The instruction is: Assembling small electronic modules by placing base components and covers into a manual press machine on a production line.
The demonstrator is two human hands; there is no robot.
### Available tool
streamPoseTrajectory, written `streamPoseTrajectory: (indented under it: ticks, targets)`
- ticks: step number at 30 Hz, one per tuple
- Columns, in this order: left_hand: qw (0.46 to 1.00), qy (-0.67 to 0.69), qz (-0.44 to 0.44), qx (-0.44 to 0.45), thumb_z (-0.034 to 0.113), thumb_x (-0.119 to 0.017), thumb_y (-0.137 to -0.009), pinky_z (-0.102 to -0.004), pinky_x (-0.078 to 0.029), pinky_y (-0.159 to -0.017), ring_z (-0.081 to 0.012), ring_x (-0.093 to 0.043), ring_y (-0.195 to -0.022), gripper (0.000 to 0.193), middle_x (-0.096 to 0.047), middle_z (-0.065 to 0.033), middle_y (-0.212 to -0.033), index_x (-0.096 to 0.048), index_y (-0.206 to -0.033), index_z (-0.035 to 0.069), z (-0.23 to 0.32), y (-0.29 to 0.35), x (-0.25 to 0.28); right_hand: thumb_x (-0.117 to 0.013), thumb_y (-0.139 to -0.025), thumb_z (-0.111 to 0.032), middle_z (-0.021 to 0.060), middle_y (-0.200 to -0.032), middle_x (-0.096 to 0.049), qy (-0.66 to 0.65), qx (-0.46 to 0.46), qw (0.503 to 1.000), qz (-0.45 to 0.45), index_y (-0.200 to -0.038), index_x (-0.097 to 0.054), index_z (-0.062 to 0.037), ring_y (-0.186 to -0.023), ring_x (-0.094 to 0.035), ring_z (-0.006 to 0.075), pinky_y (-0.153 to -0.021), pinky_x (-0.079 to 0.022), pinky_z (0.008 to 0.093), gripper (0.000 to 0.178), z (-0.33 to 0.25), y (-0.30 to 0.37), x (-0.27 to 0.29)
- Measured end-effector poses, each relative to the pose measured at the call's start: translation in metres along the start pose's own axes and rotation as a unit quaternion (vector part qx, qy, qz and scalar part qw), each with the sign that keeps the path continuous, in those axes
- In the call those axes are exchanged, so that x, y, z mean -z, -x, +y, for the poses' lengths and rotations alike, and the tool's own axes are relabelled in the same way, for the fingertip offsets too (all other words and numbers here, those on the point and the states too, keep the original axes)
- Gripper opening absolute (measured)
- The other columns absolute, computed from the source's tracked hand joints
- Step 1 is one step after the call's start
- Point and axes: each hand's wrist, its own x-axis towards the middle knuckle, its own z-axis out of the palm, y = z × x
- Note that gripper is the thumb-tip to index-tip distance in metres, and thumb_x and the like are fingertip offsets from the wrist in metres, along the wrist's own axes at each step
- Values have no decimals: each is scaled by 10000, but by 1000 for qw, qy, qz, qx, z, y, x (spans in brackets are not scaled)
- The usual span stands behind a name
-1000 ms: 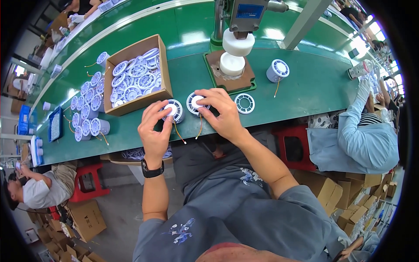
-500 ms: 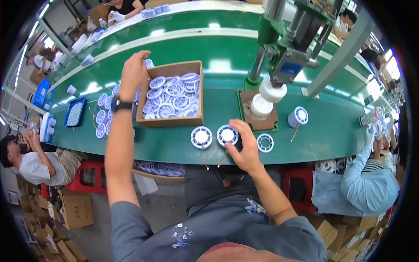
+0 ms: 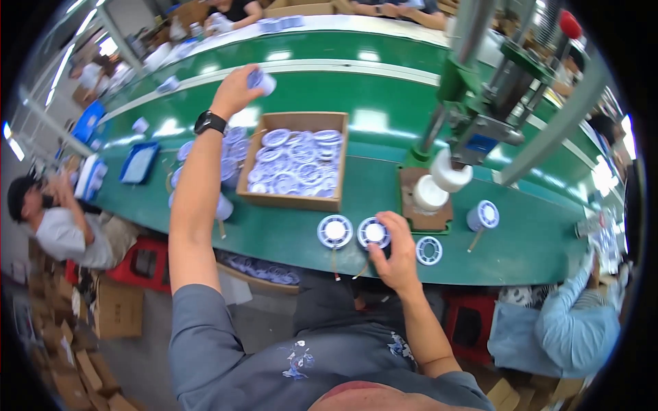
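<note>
Raised beyond the cardboard box, my left hand (image 3: 235, 93) grips a pale lavender plastic cup-shaped part (image 3: 268, 83). My right hand (image 3: 400, 256) has its thumb and fingers around the rim of a round lavender housing with a white centre and thin wires (image 3: 373, 233), standing on the bench. Just left of that housing is a matching wired housing (image 3: 335, 232). To the right of my right hand lies a loose spoked ring (image 3: 429, 251). The open cardboard box (image 3: 290, 199) holds a heap of similar rings.
A green hand press (image 3: 473, 130) with white round blocks (image 3: 430, 193) stands right of centre. Another wired housing (image 3: 484, 215) sits beyond it. Several housings (image 3: 235, 147) crowd left of the box, near a blue tray (image 3: 139, 163). Co-workers sit at both sides and across the green bench (image 3: 288, 243).
My left hand has moved farther out over the bench, and the cup-shaped part now shows clearly in it. My right hand stays at the same housing. The whole view has shifted slightly.
</note>
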Motion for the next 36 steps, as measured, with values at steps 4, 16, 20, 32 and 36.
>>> streamPoseTrajectory:
  ticks: [4, 16, 20, 32, 36]
  targets:
    - [994, -11, 87, -68, 206, -779, -773, -402, -494, -878, -354, -621, -993, 585, -633, -178, -1075, -585, -1306, 62, 92, 85, 79, -677, -809, -55, 220, -1259, -567, -2, -15, 1000, 6, -1250, -562, 6, -1144, -571, 397, -992, -457, 431, 460, -1, 2, 3]
    - [981, -57, 114, 145, 147, -781, -791, -456, -440, -975, -360, -550, -1103, 515, -616, -151, -1152, -621, -1274, 72, 152, 298, 2, -620, -876, -96, 218, -1244, -557, -53, -30, 998, 6, -1269, -562, -10, -1155, -555, 385, -998, -443, 414, 406, 5, -3, -2]
    - [969, -122, 160, 140, 135, -743, -840, -471, -419, -993, -361, -531, -1141, 409, -619, -145, -1170, -640, -1226, 50, 154, 288, -12, -652, -857, -117, 206, -1288, -552, -30, -21, 999, 2, -1290, -547, -10, -1193, -545, 382, -1019, -433, 416, 459, -1, 7, 2]
    - [991, 106, 69, -36, 26, -613, -871, -434, -479, -934, -365, -611, -1069, 235, -657, -195, -1134, -676, -1097, 23, 188, 183, -3, -707, -805, -68, 192, -1274, -550, 24, 30, 998, 48, -1331, -519, -38, -1186, -539, 390, -1004, -446, 434, 559, -21, -28, 10]
    - [990, -39, -97, -94, 80, -672, -817, -437, -500, -907, -365, -632, -1051, 256, -678, -212, -1072, -705, -1065, 26, 107, 109, -65, -687, -792, -28, 179, -1246, -575, 35, 70, 995, 63, -1295, -550, -36, -1120, -573, 367, -961, -467, 440, 521, -34, -55, -4]
